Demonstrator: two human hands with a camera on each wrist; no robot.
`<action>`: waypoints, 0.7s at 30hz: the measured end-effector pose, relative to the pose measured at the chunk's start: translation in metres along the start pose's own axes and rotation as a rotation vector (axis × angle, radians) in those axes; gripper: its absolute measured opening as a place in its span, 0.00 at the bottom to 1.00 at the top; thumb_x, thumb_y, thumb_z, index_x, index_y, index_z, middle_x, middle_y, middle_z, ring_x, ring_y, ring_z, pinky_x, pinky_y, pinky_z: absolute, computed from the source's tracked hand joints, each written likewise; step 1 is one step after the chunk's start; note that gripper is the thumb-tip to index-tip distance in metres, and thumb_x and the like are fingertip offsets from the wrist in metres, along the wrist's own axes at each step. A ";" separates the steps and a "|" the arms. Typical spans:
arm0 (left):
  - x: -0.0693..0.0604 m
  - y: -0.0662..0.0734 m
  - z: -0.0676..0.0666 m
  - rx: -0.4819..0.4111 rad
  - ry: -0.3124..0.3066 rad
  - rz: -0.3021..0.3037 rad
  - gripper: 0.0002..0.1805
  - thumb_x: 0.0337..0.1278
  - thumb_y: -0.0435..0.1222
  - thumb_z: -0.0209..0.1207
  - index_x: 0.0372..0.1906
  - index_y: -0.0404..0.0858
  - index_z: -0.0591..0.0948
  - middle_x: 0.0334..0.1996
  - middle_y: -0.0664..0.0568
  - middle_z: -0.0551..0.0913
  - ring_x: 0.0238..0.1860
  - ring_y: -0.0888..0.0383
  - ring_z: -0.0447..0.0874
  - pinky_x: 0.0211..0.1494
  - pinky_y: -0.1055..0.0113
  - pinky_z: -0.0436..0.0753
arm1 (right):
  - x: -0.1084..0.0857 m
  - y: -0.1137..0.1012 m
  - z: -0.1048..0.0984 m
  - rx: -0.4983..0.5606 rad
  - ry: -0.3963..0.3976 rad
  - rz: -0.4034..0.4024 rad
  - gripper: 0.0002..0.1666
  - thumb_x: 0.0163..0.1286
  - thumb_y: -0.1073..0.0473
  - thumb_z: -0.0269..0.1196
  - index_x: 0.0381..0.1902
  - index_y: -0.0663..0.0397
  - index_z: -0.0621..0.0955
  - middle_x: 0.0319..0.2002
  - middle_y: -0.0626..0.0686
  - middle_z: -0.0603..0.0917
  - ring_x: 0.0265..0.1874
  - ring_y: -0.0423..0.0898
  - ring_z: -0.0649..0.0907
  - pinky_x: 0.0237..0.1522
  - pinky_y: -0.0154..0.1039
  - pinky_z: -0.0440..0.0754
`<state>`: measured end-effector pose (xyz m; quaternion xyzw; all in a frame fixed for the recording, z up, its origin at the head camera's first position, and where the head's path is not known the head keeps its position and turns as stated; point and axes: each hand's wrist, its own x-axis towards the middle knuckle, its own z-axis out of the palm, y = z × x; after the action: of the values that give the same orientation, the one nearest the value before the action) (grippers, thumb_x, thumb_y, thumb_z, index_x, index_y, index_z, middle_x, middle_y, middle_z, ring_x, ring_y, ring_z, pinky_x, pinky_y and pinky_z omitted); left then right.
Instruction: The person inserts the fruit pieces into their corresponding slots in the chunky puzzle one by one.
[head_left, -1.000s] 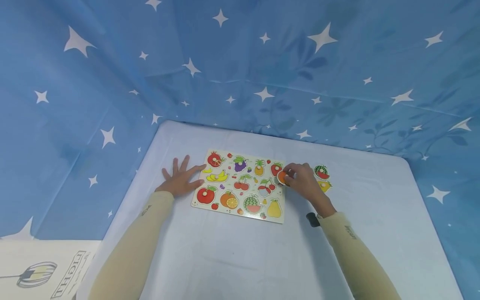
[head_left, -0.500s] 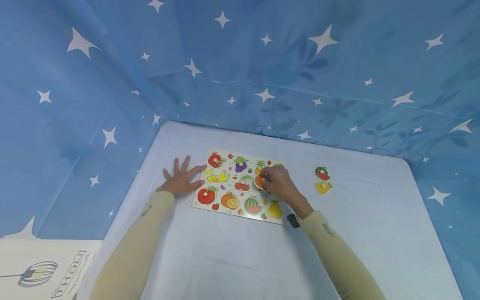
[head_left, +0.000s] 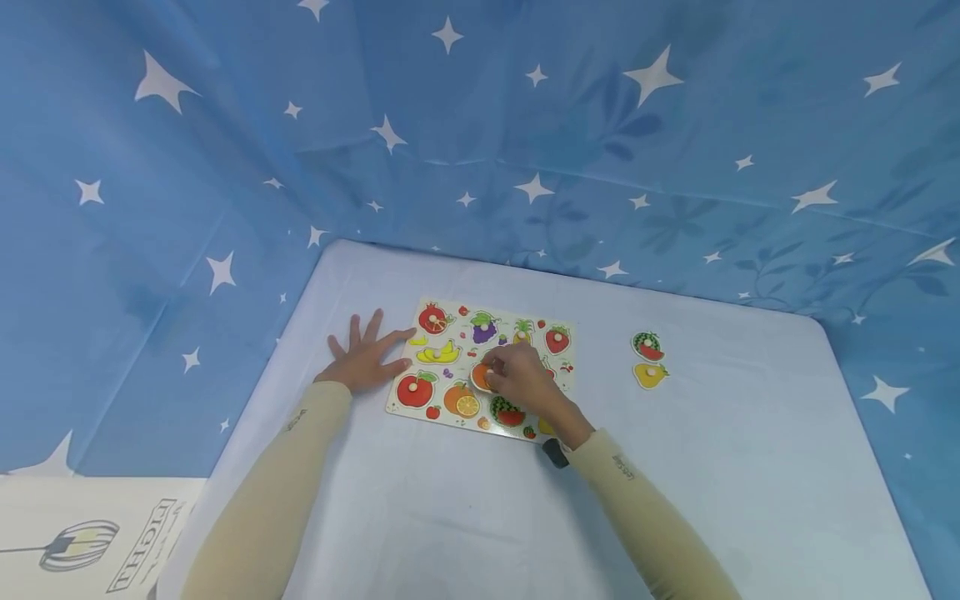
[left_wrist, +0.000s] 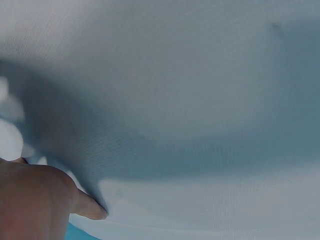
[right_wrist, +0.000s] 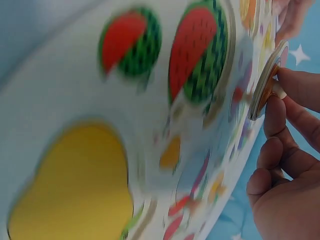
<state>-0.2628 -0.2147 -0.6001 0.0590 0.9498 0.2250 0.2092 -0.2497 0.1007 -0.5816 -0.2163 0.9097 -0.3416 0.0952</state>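
Observation:
A fruit peg puzzle board (head_left: 396, 407) lies flat on the white-covered table. My right hand (head_left: 522, 379) pinches the small knob of a round orange puzzle piece (head_left: 481, 377), held tilted just above the board, to the upper right of the printed orange (head_left: 461, 401). In the right wrist view, the thumb and fingers grip the knob of that piece (right_wrist: 265, 82), seen edge-on. My left hand (head_left: 363, 362) rests spread on the table, with fingertips at the board's left edge; the left wrist view shows only part of that hand (left_wrist: 37, 200).
To the right of the board lie a loose watermelon piece (head_left: 648, 347) and a loose pear piece (head_left: 649, 376). Knobbed pieces such as the apple (head_left: 415, 390) and the strawberry (head_left: 557, 339) sit in the board. A starred blue curtain (head_left: 450, 125) hangs behind the table.
My right hand has carried the orange piece leftward, from the board's right edge to over its middle. The left hand has stayed in place.

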 end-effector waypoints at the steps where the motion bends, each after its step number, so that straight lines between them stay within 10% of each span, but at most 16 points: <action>1: 0.000 0.000 0.000 0.001 -0.001 0.000 0.39 0.76 0.57 0.59 0.85 0.59 0.63 0.87 0.38 0.31 0.82 0.28 0.18 0.71 0.18 0.26 | 0.000 -0.002 0.003 0.001 -0.001 -0.006 0.10 0.71 0.65 0.71 0.50 0.58 0.91 0.30 0.46 0.82 0.39 0.49 0.74 0.51 0.48 0.75; 21: 0.002 -0.003 0.001 0.014 -0.013 0.000 0.39 0.76 0.57 0.59 0.86 0.60 0.62 0.87 0.38 0.30 0.82 0.28 0.17 0.70 0.18 0.26 | -0.008 -0.041 0.048 -0.201 -0.011 -0.058 0.08 0.71 0.61 0.74 0.46 0.56 0.90 0.30 0.46 0.82 0.38 0.47 0.74 0.48 0.45 0.75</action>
<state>-0.2645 -0.2168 -0.6035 0.0621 0.9499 0.2181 0.2149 -0.2137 0.0488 -0.5899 -0.2529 0.9322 -0.2498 0.0682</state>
